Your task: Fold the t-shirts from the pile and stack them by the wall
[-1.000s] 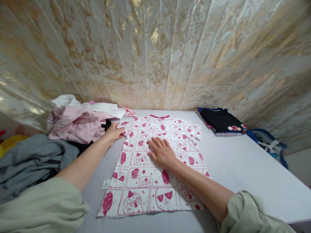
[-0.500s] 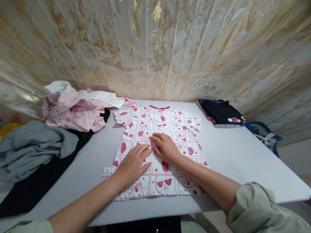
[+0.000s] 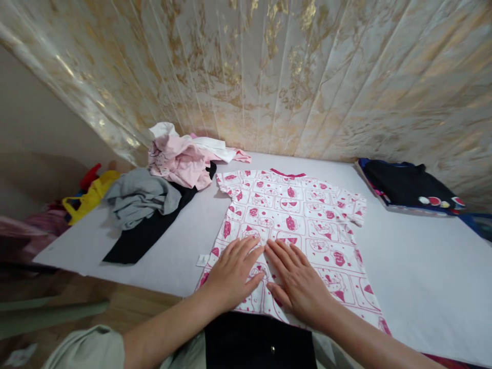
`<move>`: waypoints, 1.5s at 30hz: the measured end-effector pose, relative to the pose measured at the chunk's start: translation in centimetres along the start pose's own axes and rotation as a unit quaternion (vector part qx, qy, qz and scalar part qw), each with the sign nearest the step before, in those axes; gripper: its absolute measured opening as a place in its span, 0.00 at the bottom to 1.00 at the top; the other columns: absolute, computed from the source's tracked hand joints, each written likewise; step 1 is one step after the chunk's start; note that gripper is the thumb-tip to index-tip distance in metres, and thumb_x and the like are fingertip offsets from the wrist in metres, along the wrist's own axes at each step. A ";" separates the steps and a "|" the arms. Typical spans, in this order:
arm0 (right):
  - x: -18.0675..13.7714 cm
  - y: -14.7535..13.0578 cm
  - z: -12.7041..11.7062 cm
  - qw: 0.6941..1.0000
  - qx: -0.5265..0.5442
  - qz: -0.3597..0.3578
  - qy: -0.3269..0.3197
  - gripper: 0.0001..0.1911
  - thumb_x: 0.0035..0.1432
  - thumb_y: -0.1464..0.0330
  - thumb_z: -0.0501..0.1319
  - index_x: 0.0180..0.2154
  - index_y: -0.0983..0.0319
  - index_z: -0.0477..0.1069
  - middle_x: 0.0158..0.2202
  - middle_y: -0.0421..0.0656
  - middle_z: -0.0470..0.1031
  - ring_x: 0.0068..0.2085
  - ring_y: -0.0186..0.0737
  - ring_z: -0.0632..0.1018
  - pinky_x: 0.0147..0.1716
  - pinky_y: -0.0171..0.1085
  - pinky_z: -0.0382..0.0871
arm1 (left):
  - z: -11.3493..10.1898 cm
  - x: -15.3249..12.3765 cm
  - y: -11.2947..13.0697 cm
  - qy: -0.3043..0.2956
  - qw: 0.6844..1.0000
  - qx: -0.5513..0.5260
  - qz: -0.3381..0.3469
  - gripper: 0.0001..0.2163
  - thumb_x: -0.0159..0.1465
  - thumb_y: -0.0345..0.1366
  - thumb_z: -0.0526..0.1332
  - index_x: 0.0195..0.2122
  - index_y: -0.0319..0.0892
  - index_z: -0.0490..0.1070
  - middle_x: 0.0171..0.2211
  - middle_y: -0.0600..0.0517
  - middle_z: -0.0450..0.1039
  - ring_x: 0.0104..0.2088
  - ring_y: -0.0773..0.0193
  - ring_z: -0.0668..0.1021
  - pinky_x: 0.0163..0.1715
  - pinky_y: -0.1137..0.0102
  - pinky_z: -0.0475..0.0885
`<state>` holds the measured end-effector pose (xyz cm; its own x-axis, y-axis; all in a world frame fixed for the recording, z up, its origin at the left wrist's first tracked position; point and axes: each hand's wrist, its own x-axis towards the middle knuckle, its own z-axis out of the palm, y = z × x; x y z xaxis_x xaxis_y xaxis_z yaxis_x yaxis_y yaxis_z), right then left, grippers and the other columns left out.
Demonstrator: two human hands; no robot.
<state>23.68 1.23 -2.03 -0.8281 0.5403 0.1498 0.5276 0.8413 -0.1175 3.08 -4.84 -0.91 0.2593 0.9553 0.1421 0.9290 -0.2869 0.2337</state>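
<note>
A white T-shirt with a pink cartoon print (image 3: 290, 223) lies spread flat on the white table, its dark pink neckband at the far side. My left hand (image 3: 234, 271) rests palm down on the lower left of the shirt, fingers stretched out. Beside it, my right hand (image 3: 295, 279) lies flat on the shirt's lower middle, fingers extended, fingertips close to the left hand's. A small white label (image 3: 202, 260) sticks out from the shirt's left side seam. Part of the bottom hem is hidden under my wrists and forearms.
Left on the table (image 3: 418, 266) are a crumpled grey garment (image 3: 142, 197), a black garment (image 3: 154, 233) and a heap of pink clothing (image 3: 180, 161). A folded black garment (image 3: 407, 184) tops a stack at the back right. Yellow cloth (image 3: 92, 195) lies past the left edge. A gold-patterned curtain (image 3: 269, 77) hangs behind.
The view has turned left. My right hand has drawn back toward the near edge and now lies beside my left hand, both lower on the shirt. The shirt remains spread out.
</note>
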 end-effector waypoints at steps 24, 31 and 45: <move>12.5 -11.9 2.0 0.983 0.116 -0.141 0.000 0.34 0.66 0.58 0.50 0.66 0.70 0.51 0.68 0.52 0.53 0.67 0.47 0.56 0.66 0.49 0.48 | -2.0 -9.2 -10.0 0.086 0.964 0.174 -0.179 0.25 0.66 0.35 0.46 0.63 0.36 0.59 0.64 0.40 0.61 0.64 0.55 0.64 0.62 0.57 0.60; 6.1 -6.9 0.9 0.991 0.104 -0.081 -0.015 0.36 0.65 0.57 0.53 0.68 0.66 0.47 0.69 0.49 0.48 0.68 0.47 0.53 0.66 0.50 0.48 | 0.0 -5.0 -4.1 0.067 0.980 0.160 -0.101 0.27 0.65 0.35 0.50 0.65 0.32 0.56 0.66 0.40 0.56 0.66 0.53 0.60 0.64 0.57 0.57; -7.5 3.7 -2.4 0.987 -0.022 0.159 -0.014 0.37 0.66 0.52 0.51 0.69 0.60 0.44 0.70 0.46 0.46 0.69 0.47 0.51 0.66 0.50 0.48 | 5.4 4.7 8.1 0.067 0.997 0.026 0.042 0.26 0.65 0.40 0.53 0.64 0.40 0.58 0.66 0.38 0.56 0.64 0.47 0.63 0.59 0.46 0.60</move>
<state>32.32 0.34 -1.26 -0.6240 0.7768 0.0845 0.7690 0.6297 -0.1103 13.25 -2.29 -3.57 0.3021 0.9089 0.2876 0.9187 -0.3581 0.1665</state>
